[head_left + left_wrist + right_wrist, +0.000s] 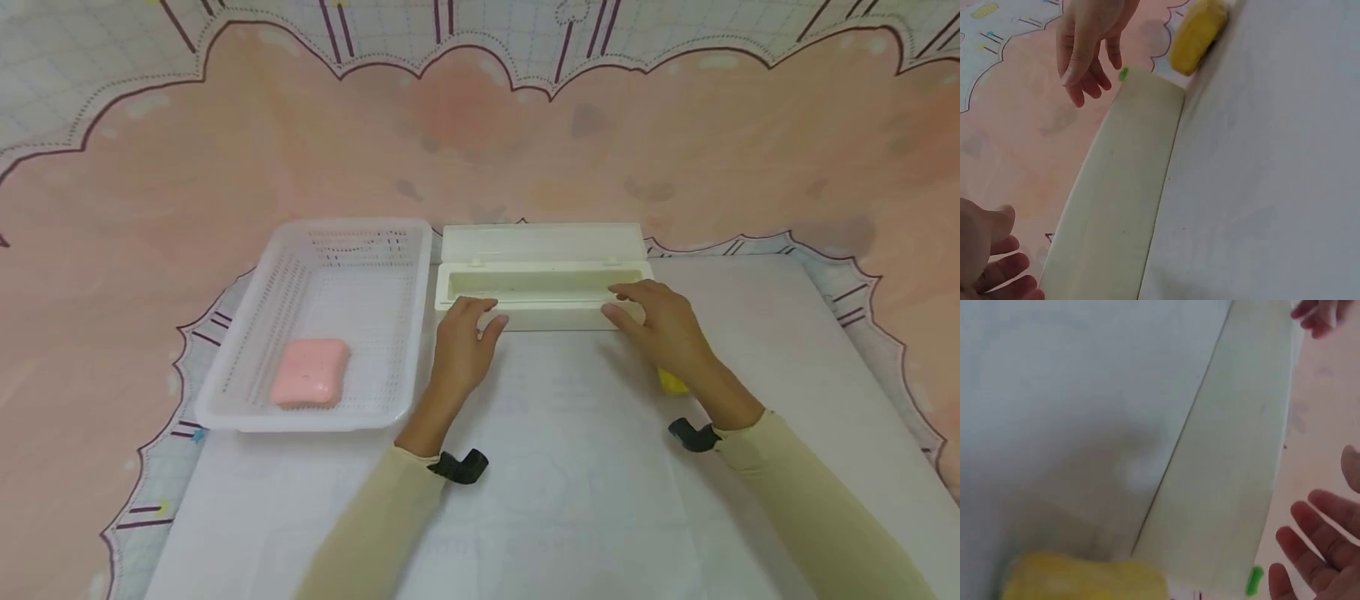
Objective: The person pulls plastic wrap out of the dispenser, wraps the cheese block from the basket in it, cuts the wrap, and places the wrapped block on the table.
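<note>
A long cream-white box point(547, 317) lies with its hinged lid point(542, 243) raised at the back; its long hollow shows nothing inside. Near the box's front left stands my left hand point(465, 342), thumb and fingers apart. My right hand point(663, 325) is at the front right end, fingers loosely bent and spread. Neither hand grips anything; whether fingertips touch the rim I cannot tell. Both wrist views show the box's front wall point(1119, 162) between the hands. Partly behind the right hand lies a yellow object point(671, 382), rounded in the left wrist view; its kind is unclear.
Left of the box stands a white perforated plastic basket point(408, 350). In it lies a pink rounded block point(311, 372), like a soap bar. A white sheet point(555, 500) covers the work surface, over a peach patterned cloth point(337, 150).
</note>
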{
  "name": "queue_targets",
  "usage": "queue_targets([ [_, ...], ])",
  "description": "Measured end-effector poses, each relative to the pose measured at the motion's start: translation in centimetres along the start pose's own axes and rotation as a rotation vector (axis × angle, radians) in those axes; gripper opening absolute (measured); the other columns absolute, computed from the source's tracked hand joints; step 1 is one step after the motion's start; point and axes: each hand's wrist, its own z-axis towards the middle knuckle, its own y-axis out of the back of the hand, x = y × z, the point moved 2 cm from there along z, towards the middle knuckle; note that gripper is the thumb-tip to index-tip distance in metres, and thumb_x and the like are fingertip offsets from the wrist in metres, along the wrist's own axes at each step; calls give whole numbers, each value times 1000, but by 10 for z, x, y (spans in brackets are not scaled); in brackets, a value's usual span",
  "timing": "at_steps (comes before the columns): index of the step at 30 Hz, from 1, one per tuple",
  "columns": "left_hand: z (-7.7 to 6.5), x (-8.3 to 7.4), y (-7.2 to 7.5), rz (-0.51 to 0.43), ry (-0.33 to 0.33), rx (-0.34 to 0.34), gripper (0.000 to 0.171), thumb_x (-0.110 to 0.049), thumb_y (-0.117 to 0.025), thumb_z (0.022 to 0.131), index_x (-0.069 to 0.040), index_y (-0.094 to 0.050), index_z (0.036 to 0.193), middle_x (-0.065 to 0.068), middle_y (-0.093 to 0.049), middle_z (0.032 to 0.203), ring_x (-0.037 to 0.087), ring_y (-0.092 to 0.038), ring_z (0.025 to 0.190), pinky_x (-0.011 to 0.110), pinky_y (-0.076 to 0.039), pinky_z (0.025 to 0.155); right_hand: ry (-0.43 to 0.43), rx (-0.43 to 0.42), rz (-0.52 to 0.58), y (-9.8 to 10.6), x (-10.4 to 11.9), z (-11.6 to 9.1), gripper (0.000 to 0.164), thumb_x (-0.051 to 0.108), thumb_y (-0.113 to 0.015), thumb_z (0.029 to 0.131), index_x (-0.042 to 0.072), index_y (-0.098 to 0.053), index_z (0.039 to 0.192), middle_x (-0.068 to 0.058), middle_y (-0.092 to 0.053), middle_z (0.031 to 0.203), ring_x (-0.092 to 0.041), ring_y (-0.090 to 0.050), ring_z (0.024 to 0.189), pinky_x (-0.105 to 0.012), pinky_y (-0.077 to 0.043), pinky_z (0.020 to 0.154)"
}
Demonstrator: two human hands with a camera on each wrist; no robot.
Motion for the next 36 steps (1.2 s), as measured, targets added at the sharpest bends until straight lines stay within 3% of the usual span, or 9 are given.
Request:
queue_targets([
  [5, 25, 3, -3, 76, -6, -22, 34, -26, -67, 100, -5, -69, 126, 13, -65, 125, 32, -61, 121, 46, -50, 102, 84, 43, 50, -15, 12, 29, 42, 37, -68, 99, 6, -71, 127, -16, -71, 126, -36, -65, 115, -54, -51, 98],
  [12, 39, 9, -12, 129, 30, 88, 39, -30, -63, 102, -5, -68, 130, 14, -69, 129, 32, -62, 126, 49, -45, 110, 111, 140, 102, -37, 22, 58, 37, 37, -71, 97, 8, -75, 118, -12, -76, 117, -33, -68, 114, -51, -53, 98],
  [16, 38, 15, -16, 142, 10, 82, 32, -26, -62, 102, -3, -71, 123, 15, -73, 121, 32, -67, 119, 52, -43, 110, 66, 223, 110, -49, 20, 68, 35, 40, -69, 97, 11, -77, 116, -8, -77, 115, -30, -69, 115, -50, -53, 99],
  [21, 38, 17, -16, 102, -19, 43, 23, -19, -62, 102, -2, -76, 110, 14, -76, 109, 29, -72, 107, 45, -53, 98, -48, 288, 87, -52, 14, 74, 36, 46, -68, 96, 17, -79, 113, -4, -78, 113, -27, -68, 113, -47, -53, 94],
  [27, 39, 19, -14, 85, 6, 42, 22, -19, -64, 102, -3, -78, 105, 13, -77, 101, 26, -73, 97, 40, -57, 86, -134, 324, 124, -49, 16, 77, 34, 46, -70, 95, 19, -81, 111, -4, -78, 111, -27, -68, 109, -43, -51, 87],
  [36, 41, 16, -13, 59, 11, 0, 18, -16, -66, 100, -2, -77, 99, 11, -76, 90, 23, -69, 80, 37, -55, 73, -225, 357, 162, -48, 14, 78, 34, 47, -72, 93, 19, -82, 108, -4, -77, 115, -27, -64, 113, -43, -49, 89],
])
